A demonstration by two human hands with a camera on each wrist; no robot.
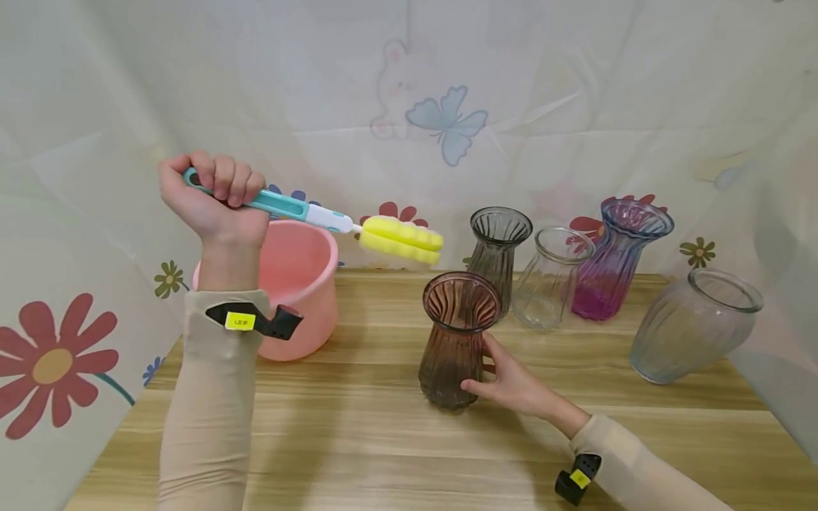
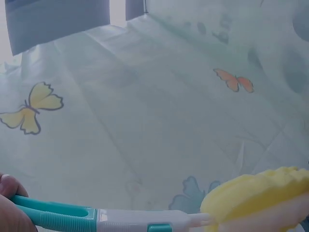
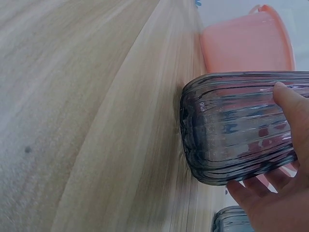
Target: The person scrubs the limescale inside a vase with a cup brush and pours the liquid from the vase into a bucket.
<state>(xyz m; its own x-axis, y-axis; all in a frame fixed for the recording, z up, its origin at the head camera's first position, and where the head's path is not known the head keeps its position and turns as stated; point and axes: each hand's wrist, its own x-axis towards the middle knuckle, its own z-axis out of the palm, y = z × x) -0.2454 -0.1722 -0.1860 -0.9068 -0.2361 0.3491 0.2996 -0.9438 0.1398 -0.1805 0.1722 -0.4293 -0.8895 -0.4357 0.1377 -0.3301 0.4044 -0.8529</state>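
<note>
My left hand (image 1: 220, 195) is raised above the pink bucket and grips the teal handle of a sponge bottle brush (image 1: 300, 211). Its yellow sponge head (image 1: 401, 240) points right, above and left of a ribbed reddish-brown glass vase (image 1: 452, 355). In the left wrist view the brush (image 2: 140, 220) crosses the bottom edge. Low on the vase's right side, my right hand (image 1: 514, 380) holds it with thumb in front and fingers behind. The vase stands upright on the wooden table. The right wrist view shows the right hand (image 3: 285, 193) around the ribbed glass body (image 3: 241, 128).
A pink bucket (image 1: 326, 305) stands at the left back. Behind the held vase are a grey glass vase (image 1: 495, 266), a clear one (image 1: 543, 291) and a blue-purple one (image 1: 607, 273). A frosted clear vase (image 1: 684, 333) is at the right. Patterned sheeting (image 1: 287, 85) surrounds the table (image 1: 377, 454).
</note>
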